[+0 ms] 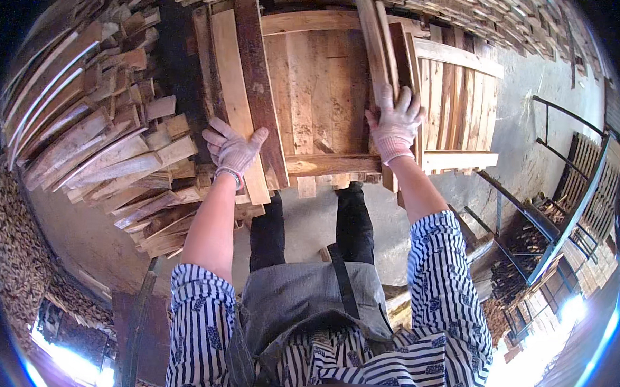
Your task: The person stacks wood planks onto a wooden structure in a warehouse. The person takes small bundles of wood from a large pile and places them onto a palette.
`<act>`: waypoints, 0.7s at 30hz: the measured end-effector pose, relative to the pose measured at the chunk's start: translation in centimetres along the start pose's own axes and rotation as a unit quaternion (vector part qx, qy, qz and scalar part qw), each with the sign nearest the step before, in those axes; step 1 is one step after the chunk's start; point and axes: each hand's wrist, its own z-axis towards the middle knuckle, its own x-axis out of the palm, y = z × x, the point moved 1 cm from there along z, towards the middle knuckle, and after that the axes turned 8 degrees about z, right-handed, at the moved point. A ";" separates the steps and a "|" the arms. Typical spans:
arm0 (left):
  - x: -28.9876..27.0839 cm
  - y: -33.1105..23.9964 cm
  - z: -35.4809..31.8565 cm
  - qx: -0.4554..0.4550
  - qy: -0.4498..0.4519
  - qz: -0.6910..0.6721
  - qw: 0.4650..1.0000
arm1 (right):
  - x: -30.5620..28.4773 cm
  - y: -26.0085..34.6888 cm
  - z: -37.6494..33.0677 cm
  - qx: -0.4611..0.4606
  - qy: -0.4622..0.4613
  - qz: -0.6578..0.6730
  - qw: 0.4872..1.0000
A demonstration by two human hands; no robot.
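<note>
My left hand (pixel 234 147), in a pale knit work glove, lies across a light wooden plank (pixel 233 72). Its fingers spread past the plank's left side, and the thumb points to a dark brown plank (pixel 259 87) alongside. My right hand (pixel 396 121), gloved the same way, rests with fingers apart on narrow planks (pixel 377 48) standing close together at the right. Between both hands is a panel of joined boards (pixel 319 90), with a crosspiece (pixel 332 165) along its near edge. The undersides of both hands are hidden.
A loose heap of split boards (pixel 111 143) rises at my left. More stacked wood (pixel 463 17) runs along the far side. To the right are another slatted wooden panel (pixel 459 103) and a metal frame (pixel 572 205). My legs stand at the near edge, over a concrete floor (pixel 305 235).
</note>
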 end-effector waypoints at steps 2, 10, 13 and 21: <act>-0.7 0.2 0.1 0.010 -0.018 -0.024 1.000 | -0.4 0.3 1.0 -0.006 0.007 -0.017 1.000; 0.1 -0.3 0.7 -0.011 -0.014 0.006 1.000 | -2.7 1.0 2.3 0.075 0.029 -0.001 0.997; -0.4 -0.2 0.2 -0.015 0.005 0.015 1.000 | -4.4 1.2 1.3 0.129 0.083 0.049 0.987; -0.9 -0.8 -0.3 0.014 -0.006 0.018 1.000 | -0.7 9.5 -2.2 0.076 0.089 0.515 0.849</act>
